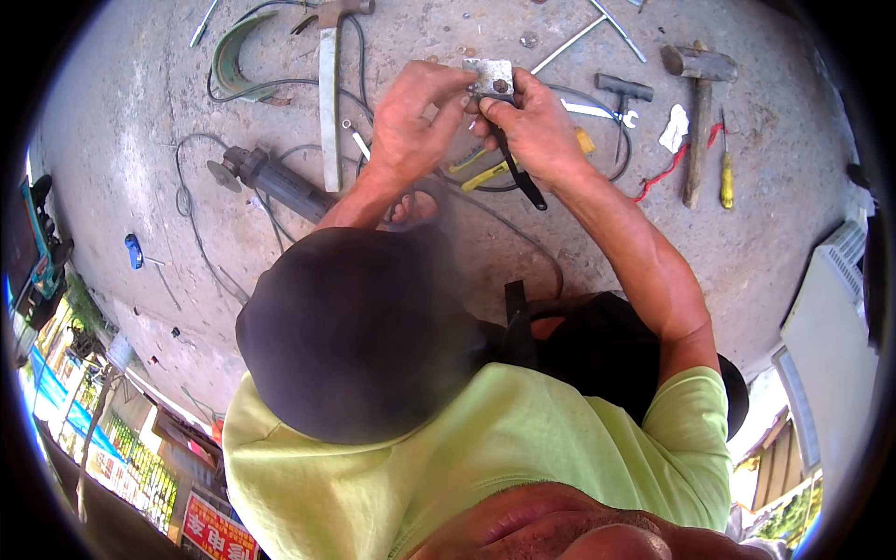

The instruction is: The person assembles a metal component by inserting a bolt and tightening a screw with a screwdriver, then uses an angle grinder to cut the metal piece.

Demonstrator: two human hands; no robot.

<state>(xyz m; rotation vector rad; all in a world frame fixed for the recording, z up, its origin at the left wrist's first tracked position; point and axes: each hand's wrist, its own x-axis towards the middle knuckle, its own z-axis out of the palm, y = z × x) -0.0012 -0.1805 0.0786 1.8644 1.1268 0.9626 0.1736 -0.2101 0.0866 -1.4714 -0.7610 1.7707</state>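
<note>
A small silvery metal plate (485, 69) with a round hole near one corner is held up in front of me over the concrete floor. My left hand (420, 117) is closed, its thumb and fingertips pinched at the plate's lower left edge; whether a small part sits between them cannot be made out. My right hand (539, 131) grips the plate's right side with bent fingers. From under the right thumb a long black flat bar (523, 177) slants down toward me, its upper end by the plate. How bar and plate are joined is hidden by the fingers.
Around the hands lie a claw hammer (330, 103), an angle grinder (285, 185) with trailing cord, a curved green piece (227, 61), a yellow-handled tool (485, 175), an open-ended wrench (597, 112), a black T-handle tool (623, 87), a mallet (700, 63) and a yellow screwdriver (727, 177).
</note>
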